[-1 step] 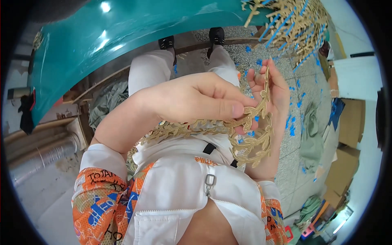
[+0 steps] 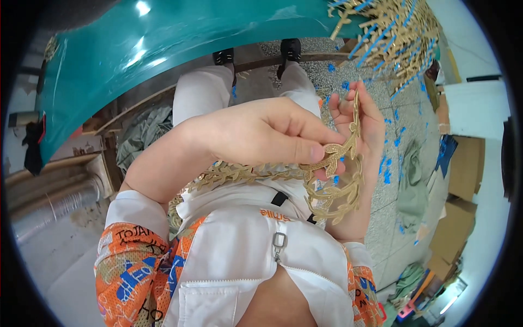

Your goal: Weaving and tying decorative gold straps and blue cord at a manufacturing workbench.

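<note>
A gold leaf-patterned embroidered trim (image 2: pixel 333 158) hangs in loops in front of my waist. My left hand (image 2: pixel 259 133) reaches across from the left and pinches the trim between thumb and fingers. On the right, my right hand (image 2: pixel 369 117) is raised, palm facing left, with its curled fingertips holding the trim's upper stretch. Between the two hands the strip runs upward, and below them it curves down past my right wrist. More gold leaf trim (image 2: pixel 242 172) lies across my lap, partly hidden under my left hand and forearm.
A shiny teal-covered table (image 2: pixel 180 38) curves across the far side. A pile of gold strips with blue pieces (image 2: pixel 400 32) hangs over its right end. Blue scraps (image 2: pixel 387 175) litter the speckled floor. Cardboard boxes (image 2: pixel 466 166) and grey-green cloth (image 2: pixel 412 191) lie at right.
</note>
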Demonstrator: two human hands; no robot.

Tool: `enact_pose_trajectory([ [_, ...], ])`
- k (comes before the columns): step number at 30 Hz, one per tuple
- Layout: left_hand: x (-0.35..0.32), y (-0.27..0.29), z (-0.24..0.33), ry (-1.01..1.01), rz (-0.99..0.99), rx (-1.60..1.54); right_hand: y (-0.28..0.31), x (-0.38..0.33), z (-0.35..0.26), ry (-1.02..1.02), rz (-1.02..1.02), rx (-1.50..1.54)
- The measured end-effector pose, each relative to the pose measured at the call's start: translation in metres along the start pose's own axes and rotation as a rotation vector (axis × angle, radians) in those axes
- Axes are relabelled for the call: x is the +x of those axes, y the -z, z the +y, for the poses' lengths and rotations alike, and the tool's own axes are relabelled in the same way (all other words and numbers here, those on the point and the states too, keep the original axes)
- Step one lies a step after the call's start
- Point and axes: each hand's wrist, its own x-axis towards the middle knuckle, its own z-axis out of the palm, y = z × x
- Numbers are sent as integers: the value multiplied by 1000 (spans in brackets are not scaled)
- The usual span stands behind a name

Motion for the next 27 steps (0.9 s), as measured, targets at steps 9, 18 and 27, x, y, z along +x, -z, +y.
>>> enact_pose_trajectory([
  [9,-56,17,26,-239,171,641,-49,-13,10,214,-217,-173],
  [18,-162,128,129,-743,1455,1712,-55,6,8,83,-394,-374],
  [27,-201,210,85,-330,1639,1718,-11,21,17,208,-192,-1336],
])
